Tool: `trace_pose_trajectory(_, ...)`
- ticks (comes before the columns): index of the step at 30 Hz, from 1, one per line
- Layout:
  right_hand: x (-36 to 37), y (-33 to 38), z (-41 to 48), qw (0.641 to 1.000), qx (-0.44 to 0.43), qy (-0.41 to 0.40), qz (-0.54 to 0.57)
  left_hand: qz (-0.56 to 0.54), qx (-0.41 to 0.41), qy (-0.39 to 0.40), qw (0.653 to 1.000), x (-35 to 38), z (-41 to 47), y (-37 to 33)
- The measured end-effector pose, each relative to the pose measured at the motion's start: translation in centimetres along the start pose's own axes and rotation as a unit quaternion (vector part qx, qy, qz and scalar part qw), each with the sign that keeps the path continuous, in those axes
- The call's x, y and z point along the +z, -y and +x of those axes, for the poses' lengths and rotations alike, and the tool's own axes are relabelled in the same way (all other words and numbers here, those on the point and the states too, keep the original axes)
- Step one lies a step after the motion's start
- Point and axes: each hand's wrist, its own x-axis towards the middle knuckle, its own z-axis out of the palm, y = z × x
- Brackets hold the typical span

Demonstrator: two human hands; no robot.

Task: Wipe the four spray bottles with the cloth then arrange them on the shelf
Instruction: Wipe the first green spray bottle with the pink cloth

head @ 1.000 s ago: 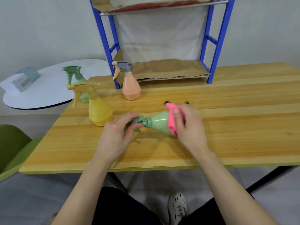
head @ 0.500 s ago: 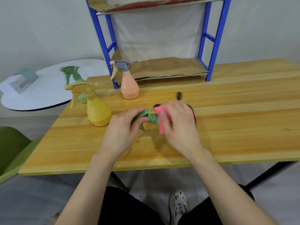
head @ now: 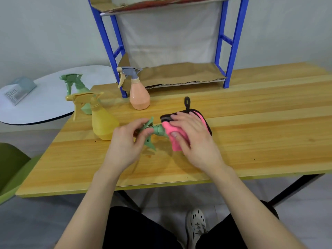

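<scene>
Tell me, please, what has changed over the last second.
The right hand slid the pink cloth along the green spray bottle from its wide end to the neck, now covering the body. The left hand still grips the trigger head; the yellow spray bottle, peach spray bottle and rear green spray bottle stand unmoved.
</scene>
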Motion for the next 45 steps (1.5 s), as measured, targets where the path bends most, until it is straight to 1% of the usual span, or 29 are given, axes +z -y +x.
trace_pose_trajectory(2,-0.4,-0.6,0.0,0.993,0.096,-0.047,0.053,-0.019,-0.035,0.005,0.999,-0.2,-0.1,0.1)
trace_pose_trajectory(4,-0.9,-0.5,0.4,0.984,0.153,-0.077,0.057,-0.040,-0.052,0.000,0.998,-0.2,-0.2,-0.3)
trace_pose_trajectory(6,-0.6,-0.4,1.0,0.984,0.158,-0.067,0.038,-0.074,-0.057,0.011,0.996,0.0,-0.3,-0.9)
trace_pose_trajectory(8,-0.2,-0.5,1.0,0.986,0.154,-0.031,0.052,-0.107,-0.059,0.043,0.992,-0.6,-0.6,-1.2)
trace_pose_trajectory(9,-0.2,-0.7,0.8,0.988,0.146,-0.005,0.057,-0.127,-0.068,0.072,0.987,-1.1,-0.8,-1.1)
trace_pose_trajectory(11,-0.3,-1.3,0.3,0.990,0.130,0.040,0.046,-0.188,-0.093,0.145,0.967,-2.5,-1.3,-0.6)
trace_pose_trajectory(13,-0.6,-1.7,0.0,0.989,0.130,0.058,0.041,-0.190,-0.080,0.193,0.959,-3.4,-1.9,-0.4)
trace_pose_trajectory(14,-0.7,-1.6,-0.1,0.988,0.134,0.054,0.050,-0.160,-0.056,0.200,0.965,-3.5,-2.2,-0.4)
trace_pose_trajectory(15,-0.8,-1.6,-0.1,0.988,0.135,0.045,0.060,-0.118,-0.025,0.191,0.974,-3.3,-2.5,-0.5)
trace_pose_trajectory(17,-0.9,-1.5,0.0,0.990,0.120,0.037,0.062,-0.052,0.027,0.145,0.988,-2.8,-2.8,-0.4)
trace_pose_trajectory(20,-1.4,-1.2,0.5,0.990,0.120,0.063,0.045,0.005,0.091,0.076,0.993,-2.3,-2.8,0.1)
trace_pose_trajectory(23,-1.4,-1.0,0.6,0.986,0.143,0.066,0.051,0.126,0.167,0.008,0.978,-2.3,-2.6,0.4)
trace_pose_trajectory(24,-1.3,-0.8,0.7,0.985,0.153,0.055,0.061,0.142,0.187,-0.005,0.972,-2.1,-2.6,0.5)
trace_pose_trajectory(26,-1.2,-0.5,1.0,0.981,0.177,0.022,0.079,0.130,0.219,0.005,0.967,-1.7,-2.6,0.7)
trace_pose_trajectory(28,-1.5,0.2,1.1,0.983,0.164,0.004,0.076,0.101,0.217,0.018,0.971,-1.2,-2.9,0.7)
trace_pose_trajectory(29,-1.6,0.8,0.9,0.990,0.126,0.011,0.056,0.093,0.208,0.015,0.974,-1.1,-3.0,0.8)
trace_pose_trajectory(30,-1.6,1.2,0.4,0.997,0.067,0.026,0.026,0.090,0.199,0.007,0.976,-1.1,-3.1,0.8)
trace_pose_trajectory(31,-1.4,1.4,-0.4,0.999,0.005,0.048,0.001,0.090,0.193,0.001,0.977,-1.3,-3.1,0.8)
trace_pose_trajectory(32,-1.3,1.3,-1.2,0.997,-0.038,0.064,-0.014,0.089,0.192,-0.003,0.977,-1.5,-3.1,0.9)
trace_pose_trajectory(33,-1.3,0.7,-1.7,0.997,-0.050,0.064,-0.014,0.091,0.195,-0.007,0.977,-1.6,-3.0,1.0)
trace_pose_trajectory(34,-1.4,-0.1,-2.0,0.998,-0.024,0.054,-0.002,0.094,0.199,-0.012,0.975,-1.6,-3.1,1.2)
trace_pose_trajectory(36,-1.8,-0.9,-2.4,0.993,0.108,0.016,0.040,0.099,0.198,-0.025,0.975,-1.4,-3.2,1.2)
trace_pose_trajectory(37,-1.8,-0.6,-2.5,0.987,0.152,0.000,0.044,0.099,0.193,-0.031,0.976,-1.3,-3.2,1.1)
trace_pose_trajectory(38,-1.6,0.2,-2.5,0.989,0.143,-0.007,0.022,0.095,0.187,-0.034,0.977,-1.1,-3.2,0.9)
trace_pose_trajectory(40,-0.5,1.7,-3.0,0.999,0.023,0.011,-0.035,0.086,0.184,-0.032,0.979,-0.8,-3.1,0.6)
trace_pose_trajectory(41,0.1,2.1,-3.2,0.998,-0.030,0.022,-0.043,0.083,0.185,-0.030,0.979,-0.6,-3.0,0.5)
trace_pose_trajectory(42,0.2,1.9,-3.1,0.998,-0.049,0.025,-0.043,0.079,0.185,-0.029,0.979,-0.5,-3.0,0.6)
trace_pose_trajectory(43,0.1,1.6,-3.0,0.998,-0.040,0.024,-0.038,0.078,0.184,-0.026,0.980,-0.5,-3.1,0.8)
trace_pose_trajectory(45,-0.7,0.4,-2.7,0.999,0.011,0.035,-0.017,0.075,0.173,-0.023,0.982,-0.4,-3.4,1.3)
